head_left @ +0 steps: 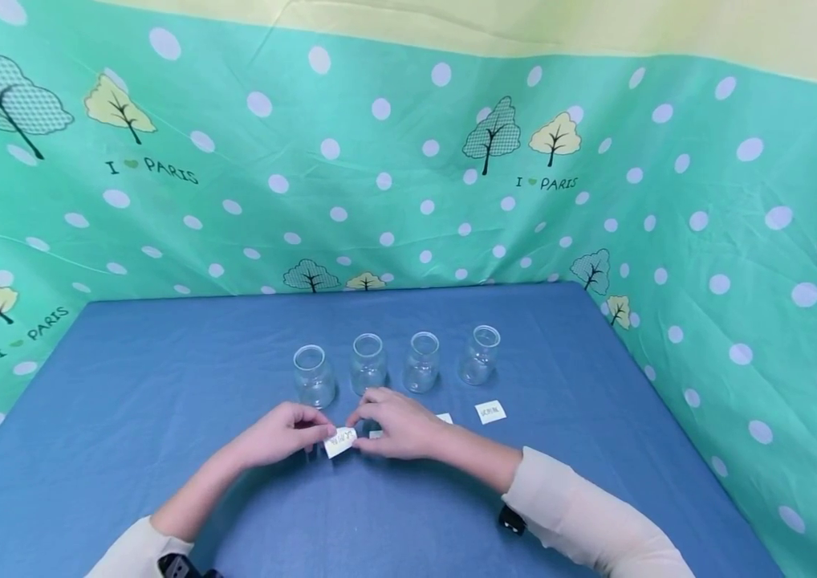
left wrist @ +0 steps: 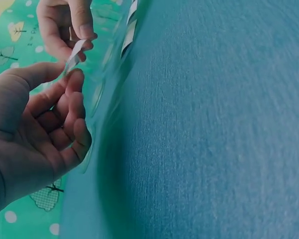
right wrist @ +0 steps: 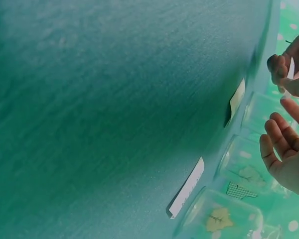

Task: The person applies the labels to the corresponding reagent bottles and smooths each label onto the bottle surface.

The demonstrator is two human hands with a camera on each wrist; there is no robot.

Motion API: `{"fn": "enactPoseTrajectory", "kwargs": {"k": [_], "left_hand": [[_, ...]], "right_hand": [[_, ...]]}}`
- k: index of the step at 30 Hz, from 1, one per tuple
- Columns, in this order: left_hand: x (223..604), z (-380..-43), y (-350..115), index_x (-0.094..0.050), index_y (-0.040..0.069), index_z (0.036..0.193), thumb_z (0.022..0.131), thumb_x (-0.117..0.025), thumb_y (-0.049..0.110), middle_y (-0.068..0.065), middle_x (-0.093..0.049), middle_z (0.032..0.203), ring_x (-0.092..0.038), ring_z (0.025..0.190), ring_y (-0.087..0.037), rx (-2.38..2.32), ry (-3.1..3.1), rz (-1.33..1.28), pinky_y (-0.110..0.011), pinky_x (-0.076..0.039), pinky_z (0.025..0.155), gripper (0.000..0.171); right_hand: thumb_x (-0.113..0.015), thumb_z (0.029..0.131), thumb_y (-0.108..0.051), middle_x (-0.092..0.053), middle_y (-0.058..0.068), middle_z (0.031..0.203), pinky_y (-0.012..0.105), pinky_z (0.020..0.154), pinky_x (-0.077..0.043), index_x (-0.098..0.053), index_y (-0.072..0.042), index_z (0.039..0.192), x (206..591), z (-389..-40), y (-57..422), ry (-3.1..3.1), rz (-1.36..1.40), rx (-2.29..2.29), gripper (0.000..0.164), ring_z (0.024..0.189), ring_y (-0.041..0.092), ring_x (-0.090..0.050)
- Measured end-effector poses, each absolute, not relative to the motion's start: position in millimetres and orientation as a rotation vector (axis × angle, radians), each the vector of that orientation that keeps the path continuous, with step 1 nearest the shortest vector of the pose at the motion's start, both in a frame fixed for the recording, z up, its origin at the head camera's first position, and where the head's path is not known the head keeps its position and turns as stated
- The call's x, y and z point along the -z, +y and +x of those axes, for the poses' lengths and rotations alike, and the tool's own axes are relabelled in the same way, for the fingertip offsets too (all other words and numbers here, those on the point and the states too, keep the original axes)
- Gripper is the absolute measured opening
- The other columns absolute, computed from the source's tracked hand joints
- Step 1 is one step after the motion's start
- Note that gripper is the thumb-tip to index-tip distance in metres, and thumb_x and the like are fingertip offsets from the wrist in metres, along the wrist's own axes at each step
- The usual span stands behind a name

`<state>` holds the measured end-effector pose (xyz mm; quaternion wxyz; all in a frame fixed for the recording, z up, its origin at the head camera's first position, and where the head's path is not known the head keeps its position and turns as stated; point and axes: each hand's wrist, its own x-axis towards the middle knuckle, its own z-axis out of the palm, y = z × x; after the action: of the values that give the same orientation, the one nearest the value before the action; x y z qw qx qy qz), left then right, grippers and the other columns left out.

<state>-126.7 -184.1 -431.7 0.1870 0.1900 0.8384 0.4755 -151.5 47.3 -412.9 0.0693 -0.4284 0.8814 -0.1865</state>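
Observation:
A small white paper label with handwriting is held above the table, tilted, between both hands. The left hand pinches its left edge between thumb and index finger; the other fingers curl loosely in the left wrist view. At the opposite edge, the right hand pinches the label with thumb and fingertip. The label appears nearly edge-on in the left wrist view. Just behind the hands stands a clear glass jar, upright and without a lid. A second glass jar is behind the right hand's fingers.
Two more open glass jars, one beside another, continue the row rightward. A written label lies before the rightmost jar. Another label and a third are partly hidden by the right hand. Blue cloth covers the table.

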Motion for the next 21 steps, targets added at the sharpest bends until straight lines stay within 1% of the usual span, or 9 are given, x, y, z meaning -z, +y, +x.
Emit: {"fn": "enactPoseTrajectory", "kwargs": {"k": [3, 7, 9, 12, 18, 21], "left_hand": [[430, -126, -183, -0.069, 0.004, 0.096, 0.092, -0.059, 0.021, -0.011, -0.064, 0.074, -0.051, 0.059, -0.006, -1.379, 2.338, 0.527, -0.021, -0.043, 0.052, 0.02], [429, -126, -181, -0.068, 0.003, 0.095, 0.092, -0.059, 0.02, -0.013, -0.061, 0.074, -0.05, 0.059, -0.006, -1.421, 2.325, 0.519, -0.023, -0.044, 0.052, 0.02], [429, -125, -180, -0.067, 0.002, 0.095, 0.092, -0.058, 0.02, -0.014, -0.061, 0.074, -0.051, 0.059, -0.007, -1.442, 2.334, 0.503, -0.024, -0.044, 0.052, 0.02], [428, -124, -177, -0.067, 0.001, 0.096, 0.091, -0.059, 0.021, -0.014, -0.061, 0.076, -0.052, 0.059, -0.007, -1.509, 2.358, 0.433, -0.026, -0.046, 0.054, 0.022], [426, -120, -168, -0.064, -0.003, 0.101, 0.091, -0.06, 0.02, -0.014, -0.059, 0.076, -0.052, 0.06, -0.01, -1.706, 2.39, 0.231, -0.027, -0.046, 0.054, 0.025], [426, -118, -163, -0.063, -0.005, 0.102, 0.091, -0.061, 0.019, -0.009, -0.058, 0.073, -0.053, 0.06, -0.01, -1.786, 2.37, 0.173, -0.028, -0.048, 0.054, 0.026]], "right_hand": [[-0.065, 0.086, -0.034, -0.06, -0.002, 0.102, 0.016, 0.073, -0.041, -0.067, -0.024, 0.11, 411, -151, 50, 2.641, -1.276, 0.581, 0.026, 0.086, 0.006, -0.05], [-0.065, 0.086, -0.031, -0.06, 0.0, 0.106, 0.018, 0.076, -0.044, -0.064, -0.02, 0.114, 409, -152, 55, 2.629, -1.241, 0.659, 0.03, 0.092, 0.012, -0.056], [-0.066, 0.086, -0.03, -0.061, 0.001, 0.107, 0.018, 0.077, -0.045, -0.063, -0.019, 0.116, 409, -152, 59, 2.633, -1.204, 0.712, 0.031, 0.092, 0.013, -0.058], [-0.066, 0.087, -0.029, -0.062, 0.0, 0.103, 0.018, 0.075, -0.047, -0.063, -0.016, 0.115, 411, -150, 63, 2.642, -1.121, 0.829, 0.032, 0.086, 0.011, -0.059], [-0.066, 0.087, -0.024, -0.065, 0.002, 0.09, 0.017, 0.067, -0.047, -0.068, -0.008, 0.103, 416, -147, 62, 2.568, -0.954, 1.169, 0.022, 0.072, 0.006, -0.055], [-0.065, 0.088, -0.023, -0.067, 0.003, 0.088, 0.017, 0.065, -0.047, -0.07, -0.007, 0.098, 418, -146, 58, 2.503, -0.868, 1.282, 0.019, 0.07, 0.004, -0.055]]}}
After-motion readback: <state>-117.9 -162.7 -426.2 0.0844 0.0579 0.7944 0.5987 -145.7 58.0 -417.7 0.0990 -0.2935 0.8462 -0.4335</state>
